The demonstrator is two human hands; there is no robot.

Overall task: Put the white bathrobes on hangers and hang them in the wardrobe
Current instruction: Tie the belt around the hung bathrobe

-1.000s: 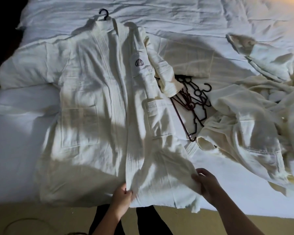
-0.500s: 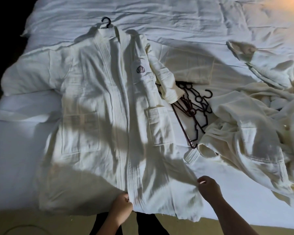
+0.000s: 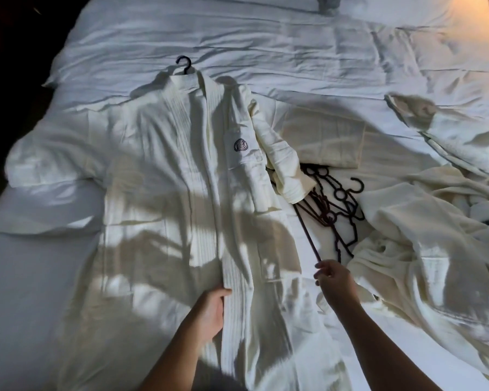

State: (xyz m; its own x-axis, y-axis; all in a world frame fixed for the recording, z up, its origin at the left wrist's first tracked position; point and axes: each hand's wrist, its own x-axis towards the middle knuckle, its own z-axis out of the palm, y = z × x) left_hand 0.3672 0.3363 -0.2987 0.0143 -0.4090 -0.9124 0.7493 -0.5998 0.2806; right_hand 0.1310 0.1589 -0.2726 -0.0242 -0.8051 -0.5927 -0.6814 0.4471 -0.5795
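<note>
Right hand [image 3: 335, 279] left the hem, now pinches spare hanger [image 3: 308, 237] just ahead; left hand [image 3: 209, 309] grips bathrobe [image 3: 164, 193] front band. Next robe starting.

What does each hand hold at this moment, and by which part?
The left hand grips the bathrobe by its front band. The right hand reaches the near end of a loose hanger; a pinch cannot be told.
</note>
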